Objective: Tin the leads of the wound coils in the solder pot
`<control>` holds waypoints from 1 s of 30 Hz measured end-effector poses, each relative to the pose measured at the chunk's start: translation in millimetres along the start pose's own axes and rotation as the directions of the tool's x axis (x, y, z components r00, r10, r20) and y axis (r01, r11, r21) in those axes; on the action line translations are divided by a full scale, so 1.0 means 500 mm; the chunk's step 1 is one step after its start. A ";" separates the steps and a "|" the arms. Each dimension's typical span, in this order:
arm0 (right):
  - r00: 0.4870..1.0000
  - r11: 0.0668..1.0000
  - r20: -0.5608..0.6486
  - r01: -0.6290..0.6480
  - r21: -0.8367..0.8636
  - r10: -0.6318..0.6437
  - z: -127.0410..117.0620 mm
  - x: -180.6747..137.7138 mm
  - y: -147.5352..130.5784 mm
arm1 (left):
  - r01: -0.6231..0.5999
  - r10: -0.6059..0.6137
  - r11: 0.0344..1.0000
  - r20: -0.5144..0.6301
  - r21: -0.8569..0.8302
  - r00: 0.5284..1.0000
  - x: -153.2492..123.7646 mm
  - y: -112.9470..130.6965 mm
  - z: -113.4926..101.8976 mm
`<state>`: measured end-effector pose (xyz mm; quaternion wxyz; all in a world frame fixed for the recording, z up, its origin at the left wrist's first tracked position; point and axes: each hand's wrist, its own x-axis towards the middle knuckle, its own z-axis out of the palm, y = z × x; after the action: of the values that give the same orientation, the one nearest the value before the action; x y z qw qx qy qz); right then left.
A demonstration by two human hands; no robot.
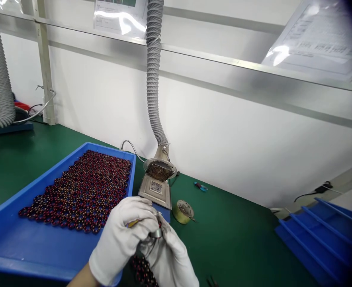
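Note:
Both my hands wear white gloves and meet at the bottom centre. My left hand [120,239] is closed, fingers curled over a small part with a yellow-tipped bit showing. My right hand [171,259] is closed too, pinching a small ring-shaped coil [157,232] with thin wires between the two hands. To the left lies a blue tray [20,251] holding several dark red wound ring coils [80,191] laid flat in rows. More such coils [141,271] lie under my hands.
A small metal fume-extractor unit [158,183] with a grey ribbed hose [153,71] stands behind my hands. A round tin [183,211] sits beside it. Small blue-handled cutters [200,186] lie on the green mat. Stacked blue trays [325,239] are at right.

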<state>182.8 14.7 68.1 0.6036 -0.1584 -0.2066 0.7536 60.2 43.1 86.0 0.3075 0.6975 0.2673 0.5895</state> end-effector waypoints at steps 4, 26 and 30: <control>1.000 1.000 -0.014 0.005 -0.028 -0.005 -0.002 0.001 -0.005 | 0.242 -0.286 0.941 -0.171 -0.237 0.943 -0.008 0.002 -0.014; 0.977 0.868 -0.036 0.168 -0.468 -0.209 -0.032 0.006 -0.014 | 0.452 -0.410 0.878 0.240 -0.158 0.880 0.015 0.031 -0.017; 0.953 0.747 -0.027 0.220 -0.627 -0.302 -0.070 0.038 -0.032 | 0.324 -0.308 0.933 0.118 -0.159 0.944 0.009 0.031 -0.007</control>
<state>209.2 40.2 46.2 0.6296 -0.3638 -0.4230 0.5407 57.8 36.4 100.6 0.4704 0.6416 0.3085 0.5214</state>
